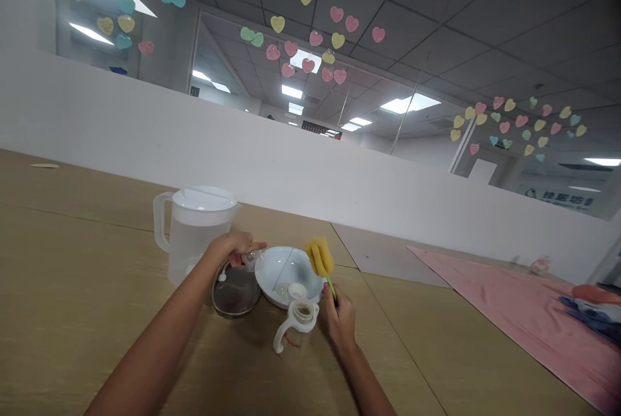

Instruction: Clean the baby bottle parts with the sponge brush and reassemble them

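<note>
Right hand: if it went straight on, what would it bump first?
The right hand would probably meet the white bowl first, just past its yellow sponge brush; depth is hard to judge here.

Left hand [235, 246] palm down, fingers extended inward; right hand [340, 322] raised, fingers curled closed.

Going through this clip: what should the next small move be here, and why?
Probably bring the yellow sponge bottle brush to the small clear piece at the left hand. The right hand grips the brush's green handle, with the sponge beside the white bowl. The left hand seems to hold that piece up, though it is partly hidden.
</note>
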Available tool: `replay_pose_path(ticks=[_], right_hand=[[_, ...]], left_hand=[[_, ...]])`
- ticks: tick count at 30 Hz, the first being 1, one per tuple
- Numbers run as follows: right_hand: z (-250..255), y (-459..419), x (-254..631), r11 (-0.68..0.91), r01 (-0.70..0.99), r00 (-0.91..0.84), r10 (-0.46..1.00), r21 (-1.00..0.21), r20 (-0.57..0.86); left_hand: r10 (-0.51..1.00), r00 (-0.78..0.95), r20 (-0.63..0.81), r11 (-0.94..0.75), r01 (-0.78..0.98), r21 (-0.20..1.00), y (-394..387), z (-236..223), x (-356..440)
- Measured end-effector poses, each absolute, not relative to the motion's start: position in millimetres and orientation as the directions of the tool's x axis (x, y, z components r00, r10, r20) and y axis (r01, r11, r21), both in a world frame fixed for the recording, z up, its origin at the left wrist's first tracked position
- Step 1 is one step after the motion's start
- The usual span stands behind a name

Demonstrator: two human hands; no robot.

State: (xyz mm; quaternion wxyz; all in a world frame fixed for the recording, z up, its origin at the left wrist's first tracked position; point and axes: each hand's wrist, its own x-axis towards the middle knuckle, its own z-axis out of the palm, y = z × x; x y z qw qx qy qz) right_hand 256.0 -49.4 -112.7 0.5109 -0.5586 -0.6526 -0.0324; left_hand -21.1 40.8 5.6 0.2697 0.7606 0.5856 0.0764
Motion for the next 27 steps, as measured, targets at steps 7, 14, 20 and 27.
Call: replay_pose_path(ticks=[7,14,20,27], right_hand=[[-112.7,-49.2,256.7,0.369,0.767,0.138,0.705,-0.525,0.696],[-110.3,-51.0,254.5,0.380,0.771,0.133,0.689,-0.511,0.713],[-111.5,-51.1,254.9,0.362,0.782,0.136,0.695,-0.507,0.706],[-110.3,-51.3,254.0,0.379,0.772,0.129,0.693,-0.511,0.709]], left_hand=[[0.929,0.314,-0.198,-0.212,0.887,0.410,46.6,4.7,-20.9],[0.923,0.364,-0.124,-0.316,0.901,0.298,48.5,6.3,-24.6],[0.935,0.343,-0.095,-0.312,0.919,0.243,49.2,3.3,-20.3],[0.901,0.381,-0.206,-0.331,0.912,0.240,43.0,-2.9,-7.5]])
